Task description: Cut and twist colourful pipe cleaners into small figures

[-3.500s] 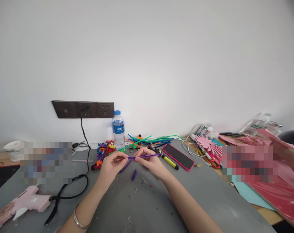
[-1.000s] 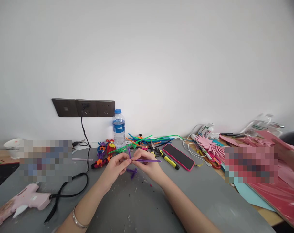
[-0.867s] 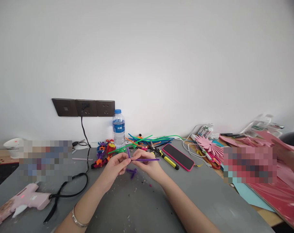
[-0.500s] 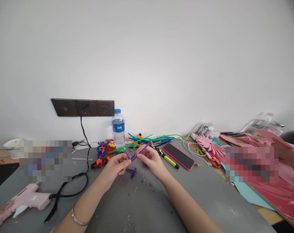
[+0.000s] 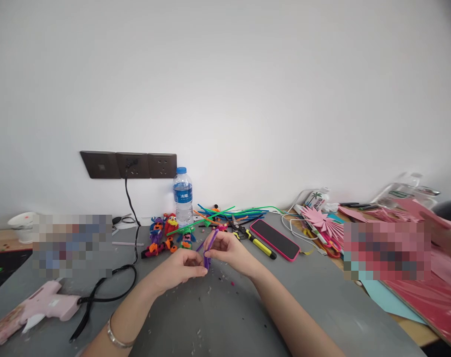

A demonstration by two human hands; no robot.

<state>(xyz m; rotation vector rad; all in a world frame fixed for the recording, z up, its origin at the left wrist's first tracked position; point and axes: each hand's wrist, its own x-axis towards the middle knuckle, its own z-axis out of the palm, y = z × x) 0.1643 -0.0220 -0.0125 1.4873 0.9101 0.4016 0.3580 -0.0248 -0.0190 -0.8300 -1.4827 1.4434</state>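
Observation:
A bent purple pipe cleaner [image 5: 212, 240] stands up between my two hands above the grey table [image 5: 196, 307]. My right hand [image 5: 229, 253] pinches it between thumb and fingers. My left hand [image 5: 184, 267] is closed at its lower end, thumb tip against the purple. Whether this lower part is one strand or a second purple piece, I cannot tell. Just beyond the hands are several small colourful pipe-cleaner figures [image 5: 170, 224]. Behind them lies a bunch of loose green, blue and orange pipe cleaners [image 5: 244, 214].
Yellow-and-black pliers [image 5: 260, 246] and a pink-cased phone [image 5: 275, 239] lie to the right. A water bottle [image 5: 183, 198] stands by the wall. On the left is a pink glue gun [image 5: 43, 305] with a black cord. Pink paper [image 5: 439, 258] and another person's hand [image 5: 443, 235] are far right.
Both hands have come closer together and the left has lowered. The purple pipe cleaner is now more upright. The small purple piece on the table no longer shows separately below the hands.

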